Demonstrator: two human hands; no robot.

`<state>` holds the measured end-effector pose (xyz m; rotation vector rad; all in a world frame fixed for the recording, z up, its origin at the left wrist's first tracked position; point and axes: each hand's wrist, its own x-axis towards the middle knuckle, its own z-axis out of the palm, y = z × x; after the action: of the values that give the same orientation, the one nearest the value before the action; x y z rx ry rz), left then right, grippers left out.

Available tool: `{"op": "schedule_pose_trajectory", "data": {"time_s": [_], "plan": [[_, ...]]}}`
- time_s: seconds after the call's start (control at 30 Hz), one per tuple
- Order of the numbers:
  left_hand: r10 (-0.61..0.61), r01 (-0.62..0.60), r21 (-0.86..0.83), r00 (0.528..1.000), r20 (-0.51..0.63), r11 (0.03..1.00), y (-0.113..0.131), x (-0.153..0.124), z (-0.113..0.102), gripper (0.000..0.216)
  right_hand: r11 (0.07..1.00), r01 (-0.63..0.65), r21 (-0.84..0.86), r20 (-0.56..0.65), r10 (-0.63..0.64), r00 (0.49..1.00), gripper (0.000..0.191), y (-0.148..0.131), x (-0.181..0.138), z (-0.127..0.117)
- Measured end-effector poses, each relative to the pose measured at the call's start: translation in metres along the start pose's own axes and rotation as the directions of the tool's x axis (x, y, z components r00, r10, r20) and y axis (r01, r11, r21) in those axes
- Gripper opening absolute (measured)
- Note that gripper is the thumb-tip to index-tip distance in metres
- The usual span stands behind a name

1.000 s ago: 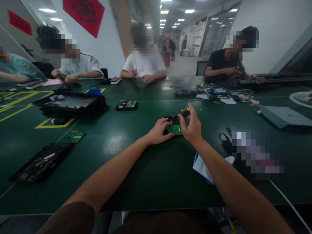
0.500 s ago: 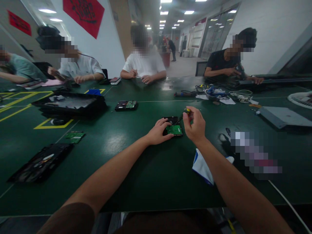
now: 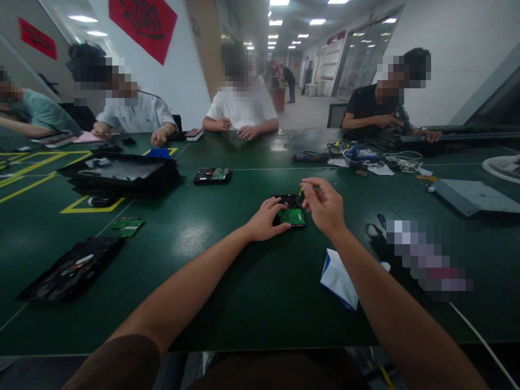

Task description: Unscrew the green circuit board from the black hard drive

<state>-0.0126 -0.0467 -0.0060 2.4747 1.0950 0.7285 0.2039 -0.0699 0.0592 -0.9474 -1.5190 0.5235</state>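
Note:
A black hard drive (image 3: 293,218) with a green circuit board lies flat on the table in front of me. My left hand (image 3: 266,219) grips its left side, with the thumb at the near edge and the fingers over the far part. In my right hand (image 3: 325,205) is a small screwdriver (image 3: 301,194) with black and yellow on its handle. It slants down over the drive; whether its tip sits in a screw is too small to tell. Below my right forearm lies a white and blue cloth (image 3: 340,277).
On the green table (image 3: 227,292) stand another hard drive (image 3: 212,175), a black tray (image 3: 122,168), a loose circuit board (image 3: 128,226) and a dark casing (image 3: 73,269). To the right are a grey metal box (image 3: 475,195) and a cable heap (image 3: 359,154). Several people sit across.
My right hand has turned the screwdriver slightly, and its fingers have shifted on the handle. My left hand and the drive stay put. Across the table, a person's hand has moved toward the blue item.

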Motion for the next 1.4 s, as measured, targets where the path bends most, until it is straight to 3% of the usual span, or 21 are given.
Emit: {"op": "schedule_pose_trajectory", "data": {"time_s": [0.23,0.53,1.4], "plan": [[-0.006,0.006,-0.001,1.0,0.002,1.0,-0.001,0.0,0.001,0.063,0.945,-0.159,0.286,0.068,0.145,0.987,0.03,-0.004,-0.004,-0.006],[-0.027,0.027,-0.005,0.999,0.02,1.0,0.0,0.002,0.0,0.064,0.876,-0.332,0.349,0.151,0.297,0.943,0.032,0.007,-0.004,-0.011],[-0.003,0.003,-0.011,1.0,0.012,1.0,-0.003,0.001,0.001,0.064,0.902,-0.281,0.329,0.199,0.224,0.954,0.039,0.01,-0.007,-0.013]]}}
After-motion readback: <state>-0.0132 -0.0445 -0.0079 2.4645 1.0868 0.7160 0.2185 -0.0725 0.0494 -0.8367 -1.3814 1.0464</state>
